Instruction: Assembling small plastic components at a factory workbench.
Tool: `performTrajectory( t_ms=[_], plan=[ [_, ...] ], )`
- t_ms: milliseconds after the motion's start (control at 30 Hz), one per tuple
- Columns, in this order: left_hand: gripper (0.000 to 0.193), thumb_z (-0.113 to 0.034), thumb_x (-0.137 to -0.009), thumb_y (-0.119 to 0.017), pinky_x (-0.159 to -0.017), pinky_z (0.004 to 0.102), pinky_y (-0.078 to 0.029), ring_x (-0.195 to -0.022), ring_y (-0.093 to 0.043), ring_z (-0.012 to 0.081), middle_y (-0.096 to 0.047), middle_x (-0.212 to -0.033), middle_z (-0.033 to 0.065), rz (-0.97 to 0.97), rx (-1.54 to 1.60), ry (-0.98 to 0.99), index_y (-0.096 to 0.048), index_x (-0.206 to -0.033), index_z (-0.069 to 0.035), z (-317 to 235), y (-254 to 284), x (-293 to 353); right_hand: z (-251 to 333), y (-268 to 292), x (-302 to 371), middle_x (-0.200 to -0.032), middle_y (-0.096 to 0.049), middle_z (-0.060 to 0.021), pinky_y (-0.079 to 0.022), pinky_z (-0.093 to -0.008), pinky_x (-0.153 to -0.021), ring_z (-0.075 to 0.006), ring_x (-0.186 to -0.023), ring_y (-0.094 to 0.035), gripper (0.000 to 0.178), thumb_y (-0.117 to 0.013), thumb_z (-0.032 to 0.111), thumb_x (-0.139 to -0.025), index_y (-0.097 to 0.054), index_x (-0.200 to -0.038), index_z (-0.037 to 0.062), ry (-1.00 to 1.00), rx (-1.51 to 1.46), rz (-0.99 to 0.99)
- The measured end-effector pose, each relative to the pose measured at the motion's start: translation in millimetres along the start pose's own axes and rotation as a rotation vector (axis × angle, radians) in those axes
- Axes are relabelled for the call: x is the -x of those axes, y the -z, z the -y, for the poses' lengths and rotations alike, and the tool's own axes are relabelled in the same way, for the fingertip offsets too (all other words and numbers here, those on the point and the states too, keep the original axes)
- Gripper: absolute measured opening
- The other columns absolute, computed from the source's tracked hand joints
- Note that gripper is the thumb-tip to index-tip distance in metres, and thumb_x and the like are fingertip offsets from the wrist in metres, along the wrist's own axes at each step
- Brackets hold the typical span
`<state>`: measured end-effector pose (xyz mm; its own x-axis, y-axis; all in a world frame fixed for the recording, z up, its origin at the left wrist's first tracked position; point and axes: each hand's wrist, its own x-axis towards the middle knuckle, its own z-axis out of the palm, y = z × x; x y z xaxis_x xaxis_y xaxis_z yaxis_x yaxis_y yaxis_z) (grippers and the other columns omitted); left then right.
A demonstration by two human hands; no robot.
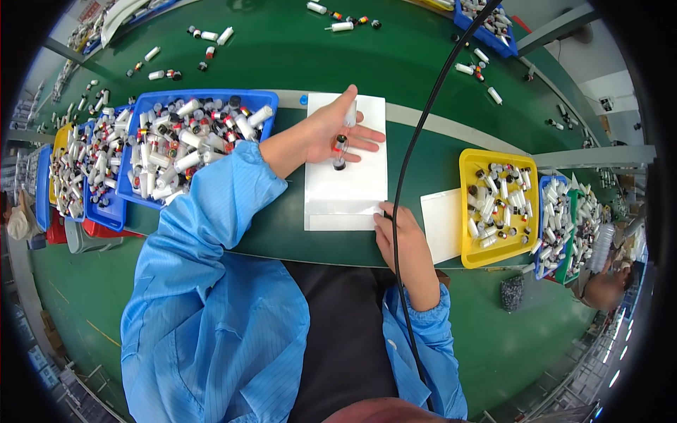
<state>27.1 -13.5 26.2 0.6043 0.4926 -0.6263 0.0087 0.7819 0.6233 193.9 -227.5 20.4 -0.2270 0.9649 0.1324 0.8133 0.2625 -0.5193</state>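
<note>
My left hand (330, 135) is palm up over a white sheet (345, 190), fingers stretched to the right. A small white cylinder (350, 115) is held between thumb and index finger. A small vial-like part with black and red bands (340, 144) lies against the lower fingers, its black end pointing toward me. My right hand (407, 243) is at the sheet's lower right edge, fingers bent together. Something small and dark (386, 213) shows at its fingertips, too small to name. A black cable (400, 176) crosses in front of this hand.
Left of the sheet, a blue tray (204, 94) is heaped with white cylinders and dark parts. On the right, a yellow tray (467, 211) of similar parts overlaps a second white sheet (438, 222). Loose parts lie on the green surface (282, 53) beyond.
</note>
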Motion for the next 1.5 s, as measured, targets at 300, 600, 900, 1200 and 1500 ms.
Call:
performTrajectory(
  t_ms=[300, 600, 900, 1200, 1500],
  plan=[
    [0.061, -0.07, -0.1, -0.024, -0.103, 0.0528, -0.04, -0.131, -0.054, 0.0315, -0.065, -0.129, 0.0214, -0.025, 0.021, 0.004, -0.047, -0.102, -0.014, -5, 1, 5, -14, 23, -2, -0.112, -0.058, -0.0156, -0.048, -0.0357, -0.094, -0.0288, -0.104, -0.059, 0.024, -0.065, -0.006, -0.075, -0.048, -0.089, 0.0037, -0.13, -0.521, 0.082],
    [0.06, -0.071, -0.1, -0.025, -0.103, 0.0574, -0.039, -0.134, -0.052, 0.0308, -0.064, -0.131, 0.0194, 0.068, 0.138, 0.025, -0.046, -0.099, -0.015, -9, 11, 4, -52, 36, -17, -0.112, -0.061, -0.0114, -0.039, -0.0361, -0.099, -0.0246, -0.11, -0.054, 0.026, -0.07, -0.005, -0.074, -0.05, -0.082, 0.0087, -0.081, -0.886, 0.207],
    [0.06, -0.069, -0.101, -0.025, -0.107, 0.059, -0.035, -0.136, -0.048, 0.0321, -0.059, -0.137, 0.0223, 0.148, 0.3, 0.02, -0.047, -0.098, -0.013, -10, 7, 3, -82, 22, -30, -0.116, -0.064, -0.0138, -0.047, -0.0339, -0.092, -0.0234, -0.107, -0.062, 0.035, -0.078, 0.001, -0.079, -0.06, -0.109, 0.0043, -0.393, -1.098, 0.006],
    [0.06, -0.067, -0.101, -0.03, -0.102, 0.0441, -0.042, -0.119, -0.056, 0.0284, -0.057, -0.137, 0.0185, 0.401, 0.486, -0.14, -0.053, -0.086, -0.014, -14, 13, 1, -16, -47, -133, -0.087, -0.065, -0.0074, -0.05, -0.0283, -0.074, -0.0137, -0.079, -0.061, 0.049, -0.07, -0.002, -0.086, -0.046, -0.128, 0.0008, 0.022, -0.646, -0.522],
    [0.047, -0.003, -0.093, -0.065, -0.098, 0.032, -0.049, -0.111, -0.063, 0.0172, -0.064, -0.122, 0.0099, 0.176, -0.308, -0.48, -0.048, -0.136, -0.002, -5, 16, -7, -29, -46, -125, -0.084, -0.065, -0.0073, -0.049, -0.027, -0.074, -0.0132, -0.076, -0.06, 0.045, -0.07, -0.002, -0.088, -0.047, -0.125, 0.0003, -0.028, -0.302, -0.718]
  ],
)
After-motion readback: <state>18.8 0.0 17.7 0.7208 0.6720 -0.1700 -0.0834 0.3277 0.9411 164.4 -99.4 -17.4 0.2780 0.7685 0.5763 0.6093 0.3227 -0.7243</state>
